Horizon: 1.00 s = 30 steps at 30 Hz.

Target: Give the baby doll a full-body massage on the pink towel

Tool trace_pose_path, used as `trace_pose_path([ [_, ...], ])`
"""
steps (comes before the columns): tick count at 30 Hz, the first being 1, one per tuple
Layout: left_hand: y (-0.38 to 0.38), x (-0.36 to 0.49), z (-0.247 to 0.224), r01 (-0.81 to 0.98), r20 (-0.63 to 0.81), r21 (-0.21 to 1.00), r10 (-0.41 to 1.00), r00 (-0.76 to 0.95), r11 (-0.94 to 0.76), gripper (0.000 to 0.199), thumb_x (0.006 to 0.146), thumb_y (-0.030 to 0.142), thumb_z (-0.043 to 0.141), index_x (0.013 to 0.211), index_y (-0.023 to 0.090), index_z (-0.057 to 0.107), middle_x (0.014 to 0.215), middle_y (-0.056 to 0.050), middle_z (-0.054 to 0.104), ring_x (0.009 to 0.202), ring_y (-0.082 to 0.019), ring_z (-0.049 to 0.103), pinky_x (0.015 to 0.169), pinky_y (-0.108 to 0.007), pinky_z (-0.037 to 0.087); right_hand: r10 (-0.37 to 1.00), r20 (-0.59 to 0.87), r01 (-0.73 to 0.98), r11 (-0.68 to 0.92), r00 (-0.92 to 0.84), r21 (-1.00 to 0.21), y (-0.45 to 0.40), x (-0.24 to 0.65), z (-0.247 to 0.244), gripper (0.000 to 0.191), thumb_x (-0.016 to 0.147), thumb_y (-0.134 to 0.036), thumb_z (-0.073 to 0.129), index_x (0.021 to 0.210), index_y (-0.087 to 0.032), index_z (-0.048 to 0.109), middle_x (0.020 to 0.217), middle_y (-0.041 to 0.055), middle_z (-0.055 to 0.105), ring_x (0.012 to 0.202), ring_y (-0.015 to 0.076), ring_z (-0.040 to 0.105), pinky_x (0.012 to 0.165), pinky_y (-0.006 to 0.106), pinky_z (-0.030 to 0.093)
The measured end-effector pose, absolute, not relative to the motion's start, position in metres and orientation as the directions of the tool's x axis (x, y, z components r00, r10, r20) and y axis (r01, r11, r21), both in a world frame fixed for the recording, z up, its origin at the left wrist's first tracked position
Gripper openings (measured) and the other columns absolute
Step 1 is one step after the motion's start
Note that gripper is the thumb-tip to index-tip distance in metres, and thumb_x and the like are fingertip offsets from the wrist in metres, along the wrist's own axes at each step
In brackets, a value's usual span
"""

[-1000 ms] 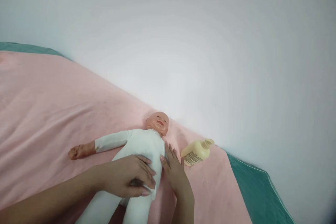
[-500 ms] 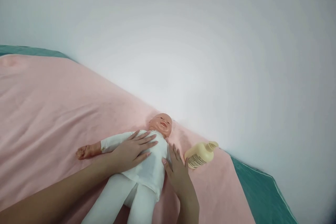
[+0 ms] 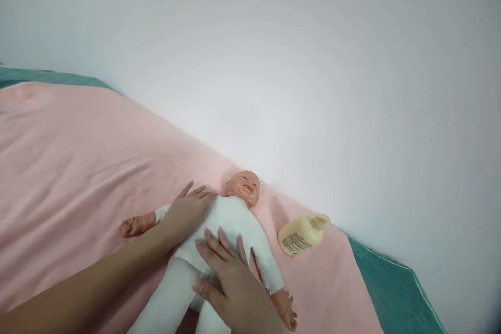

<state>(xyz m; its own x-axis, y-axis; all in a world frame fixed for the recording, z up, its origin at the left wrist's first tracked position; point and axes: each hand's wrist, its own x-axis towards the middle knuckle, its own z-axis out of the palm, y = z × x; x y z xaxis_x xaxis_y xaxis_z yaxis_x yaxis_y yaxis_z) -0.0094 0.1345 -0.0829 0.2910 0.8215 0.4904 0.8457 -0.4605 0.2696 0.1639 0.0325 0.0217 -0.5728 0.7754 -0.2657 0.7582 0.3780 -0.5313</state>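
Observation:
A baby doll (image 3: 230, 214) with a white cloth body and a bald plastic head lies on its back, arms spread out. My left hand (image 3: 188, 212) rests over the doll's shoulder and upper arm on the left side, fingers extended past it. Across the lower belly lies my right hand (image 3: 235, 284), its fingers spread over the white cloth. The doll's hips and part of its upper legs are covered by that hand. Neither hand grips anything.
A yellow pump bottle (image 3: 301, 235) with printed text stands tilted in view on the pink sheet (image 3: 97, 156), right of the doll. Green fabric (image 3: 385, 282) shows at the sheet's edges. Behind rises a pale wall (image 3: 250, 62).
My right hand has moved from the doll's arm on the right side onto its lower belly, uncovering that arm. My left hand has slid off the chest toward the left shoulder.

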Motion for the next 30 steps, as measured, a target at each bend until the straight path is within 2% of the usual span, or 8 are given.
trace_pose_path([
  [3,0.134,-0.009,-0.079,0.832,0.508,0.309,0.820,0.265,-0.460,0.042,0.087,0.006,0.038,0.118,0.020,0.062,0.118,-0.004,0.068,0.124,-0.025,0.052,0.113,-0.048,0.020,0.803,-0.229,0.768,0.380,-0.550,-0.515,0.041,0.164,0.009,0.054,0.096,-0.050,0.043,0.146,-0.037,0.027,0.156,-0.0100,0.014,0.146,0.0186,0.002,0.116,0.051,-0.009],
  [7,0.133,-0.007,-0.071,0.807,0.539,0.359,0.810,0.231,-0.469,0.041,0.089,0.009,0.034,0.115,0.020,0.064,0.118,-0.005,0.068,0.122,-0.025,0.053,0.112,-0.049,0.024,0.861,-0.175,0.804,0.348,-0.478,-0.483,0.055,0.171,-0.009,0.057,0.097,-0.053,0.037,0.148,-0.039,0.016,0.157,-0.0103,0.006,0.146,0.0188,-0.003,0.116,0.054,-0.009],
  [12,0.128,-0.005,-0.064,0.699,0.509,0.474,0.814,0.279,-0.535,0.035,0.093,0.016,0.033,0.108,0.020,0.065,0.113,-0.004,0.069,0.109,-0.020,0.060,0.108,-0.046,0.030,0.912,-0.145,0.840,0.280,-0.384,-0.465,0.065,0.183,-0.018,0.061,0.096,-0.059,0.029,0.149,-0.036,0.010,0.157,-0.0070,0.002,0.145,0.0213,-0.006,0.115,0.057,-0.008],
  [19,0.122,-0.002,-0.058,0.561,0.566,0.531,0.759,0.323,-0.635,0.033,0.093,0.019,0.035,0.109,0.019,0.065,0.113,-0.005,0.069,0.109,-0.019,0.060,0.107,-0.043,0.035,0.964,-0.127,0.887,0.160,-0.236,-0.433,0.068,0.196,-0.017,0.063,0.096,-0.058,0.030,0.150,-0.034,0.007,0.158,-0.0034,0.002,0.146,0.0227,-0.003,0.114,0.057,-0.005],
  [24,0.110,0.002,-0.042,0.372,0.610,0.478,0.605,0.511,-0.796,0.032,0.093,0.021,0.042,0.119,0.021,0.062,0.123,-0.004,0.065,0.120,-0.018,0.054,0.108,-0.037,0.037,0.968,-0.197,0.902,0.055,-0.153,-0.429,0.066,0.214,-0.015,0.064,0.096,-0.057,0.029,0.151,-0.031,0.007,0.158,-0.0014,0.007,0.146,0.0229,0.000,0.114,0.057,-0.007],
  [27,0.098,0.003,-0.032,0.259,0.545,0.480,0.516,0.661,-0.838,0.034,0.092,0.021,0.047,0.124,0.025,0.060,0.127,-0.001,0.062,0.125,-0.017,0.050,0.111,-0.034,0.033,0.972,-0.219,0.907,-0.012,-0.089,-0.420,0.062,0.224,-0.013,0.066,0.096,-0.059,0.026,0.151,-0.029,0.008,0.158,-0.0004,0.009,0.146,0.0226,0.000,0.114,0.056,-0.007],
  [30,0.089,0.004,-0.029,0.204,0.464,0.509,0.466,0.753,-0.836,0.035,0.092,0.024,0.050,0.125,0.030,0.060,0.130,0.001,0.061,0.129,-0.017,0.047,0.115,-0.037,0.027,0.971,-0.231,0.906,-0.049,-0.055,-0.420,0.062,0.230,-0.013,0.067,0.095,-0.061,0.025,0.151,-0.029,0.010,0.158,-0.0003,0.009,0.146,0.0230,0.002,0.115,0.055,-0.006],
])
